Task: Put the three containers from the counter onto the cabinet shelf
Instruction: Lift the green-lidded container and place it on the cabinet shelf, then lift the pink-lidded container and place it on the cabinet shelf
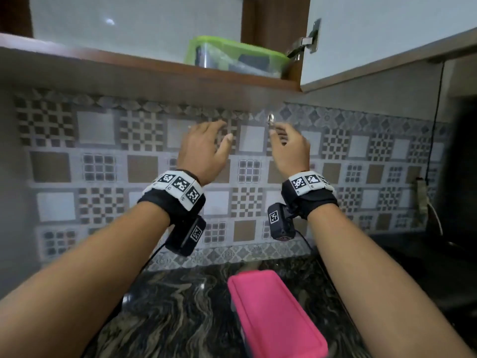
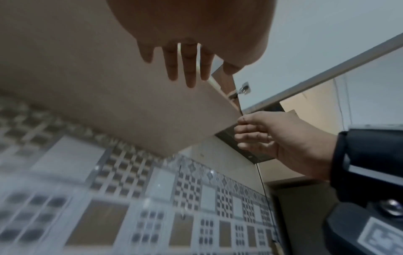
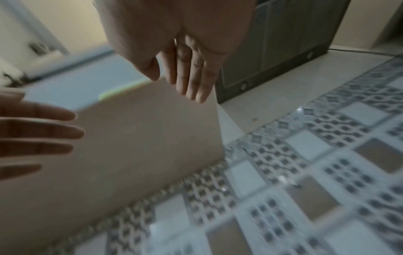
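Observation:
A clear container with a green lid (image 1: 233, 56) sits on the cabinet shelf (image 1: 108, 59) at its right end. A container with a pink lid (image 1: 276, 313) stands on the dark marbled counter (image 1: 165, 306) between my forearms. Both hands hang in the air below the shelf, in front of the tiled wall, holding nothing. My left hand (image 1: 204, 148) has its fingers straight and spread (image 2: 189, 69). My right hand (image 1: 289, 148) is relaxed, with fingers (image 3: 191, 81) extended. A thin strip of the green lid (image 3: 122, 89) shows above the shelf edge in the right wrist view.
The cabinet door (image 1: 387, 40) stands open at the right, with a metal hinge (image 1: 308, 38). A patterned tile backsplash (image 1: 129, 177) covers the wall. A dark appliance (image 1: 462, 177) and a black cable (image 1: 436, 125) stand at the far right.

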